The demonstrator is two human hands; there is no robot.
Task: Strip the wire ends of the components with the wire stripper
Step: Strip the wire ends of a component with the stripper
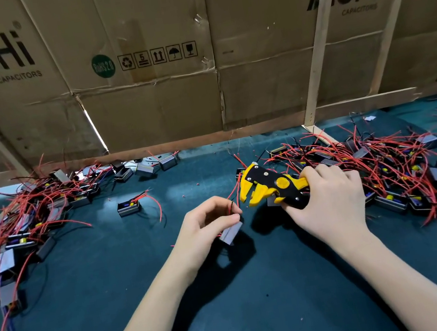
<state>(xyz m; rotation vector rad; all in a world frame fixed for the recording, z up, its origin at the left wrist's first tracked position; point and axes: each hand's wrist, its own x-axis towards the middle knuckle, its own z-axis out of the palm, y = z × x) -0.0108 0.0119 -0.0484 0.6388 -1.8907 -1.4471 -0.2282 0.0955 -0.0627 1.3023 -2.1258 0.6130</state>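
My right hand (330, 198) grips the handles of a yellow and black wire stripper (268, 187), its jaws pointing left and standing apart. My left hand (207, 225) pinches the red and black wires of a small grey component (231, 232) that hangs just below my fingers. The wire ends reach up toward the stripper's jaws, a short gap from them. One lone component (129, 207) with red wires lies on the mat left of centre.
A dark green mat (235, 307) covers the table. A pile of components with red wires (19, 227) lies at the left, another pile (385, 166) at the right behind my right hand. Cardboard walls (169, 86) with wooden slats close off the back.
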